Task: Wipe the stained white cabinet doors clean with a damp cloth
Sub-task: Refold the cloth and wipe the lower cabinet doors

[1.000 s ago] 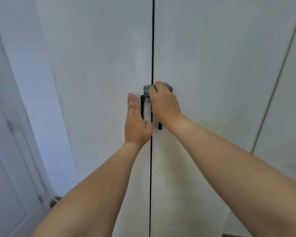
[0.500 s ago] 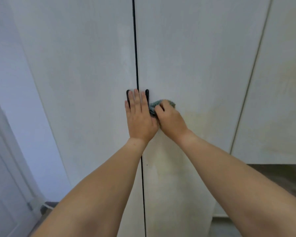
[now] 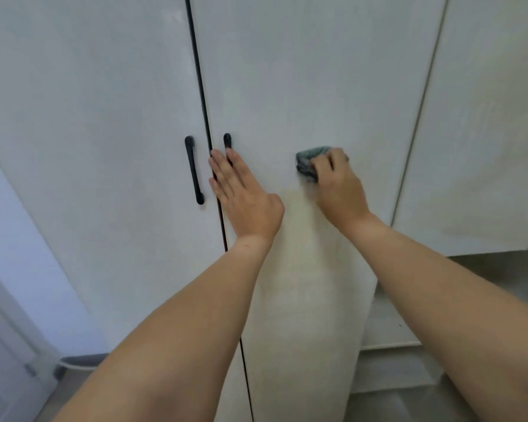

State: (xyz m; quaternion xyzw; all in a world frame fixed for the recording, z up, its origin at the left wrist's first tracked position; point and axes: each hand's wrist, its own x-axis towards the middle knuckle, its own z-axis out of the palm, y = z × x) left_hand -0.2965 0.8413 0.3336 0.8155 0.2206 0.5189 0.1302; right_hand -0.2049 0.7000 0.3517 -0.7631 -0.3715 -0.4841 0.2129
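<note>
Right hand (image 3: 337, 185) bunched around a small wadded grey-green cloth (image 3: 310, 159), pressing it flat on the right white cabinet door (image 3: 302, 86) — beside the black bar handles (image 3: 193, 170). Left hand (image 3: 243, 194) flat, fingers straight, holding nothing, leaning on that same door near the seam. Yellowish stain (image 3: 299, 196) just below the cloth. Soft, squishy, light cloth — probably best squeezed in a ball, rubbed firmly.

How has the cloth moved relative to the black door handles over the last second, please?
Yes. The green cloth, gripped by the right hand, has slid rightward across the right door, away from the right door's black handle it was beside.
</note>
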